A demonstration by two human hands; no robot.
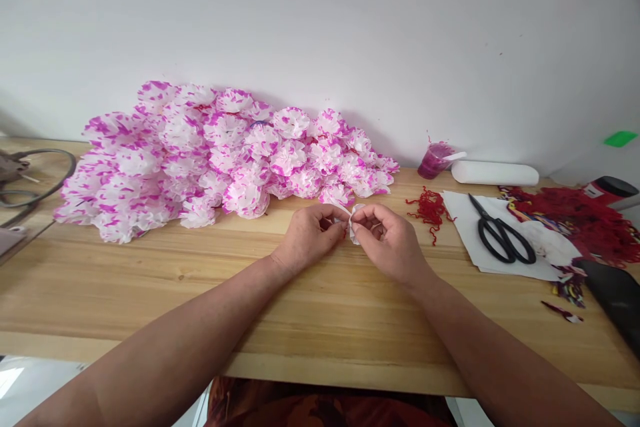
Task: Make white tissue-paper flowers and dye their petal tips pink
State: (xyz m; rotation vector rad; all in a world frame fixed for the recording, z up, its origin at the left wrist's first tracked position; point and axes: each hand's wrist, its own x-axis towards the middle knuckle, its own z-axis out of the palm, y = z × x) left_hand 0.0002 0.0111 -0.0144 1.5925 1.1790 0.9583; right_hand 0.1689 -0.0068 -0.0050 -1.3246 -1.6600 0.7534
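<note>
Between my two hands, over the middle of the wooden table, is a small gathered piece of white tissue paper [354, 235]. My left hand [314, 232] pinches it from the left, thumb and forefinger together. From the other side my right hand [387, 235] grips it, its fingers curled in. Most of the paper is hidden behind the fingers. Just behind the hands lies a big heap of white paper flowers with magenta-tipped petals [245, 147]. To the right of my right hand sits a small pile of red yarn pieces [431, 208].
Black-handled scissors [503, 233] lie on white paper sheets [463, 220] at the right. Behind them are a cup of magenta liquid [434, 161] and a white roll [495, 173]. Red yarn [575, 213] and a black flat object [613, 300] occupy the far right.
</note>
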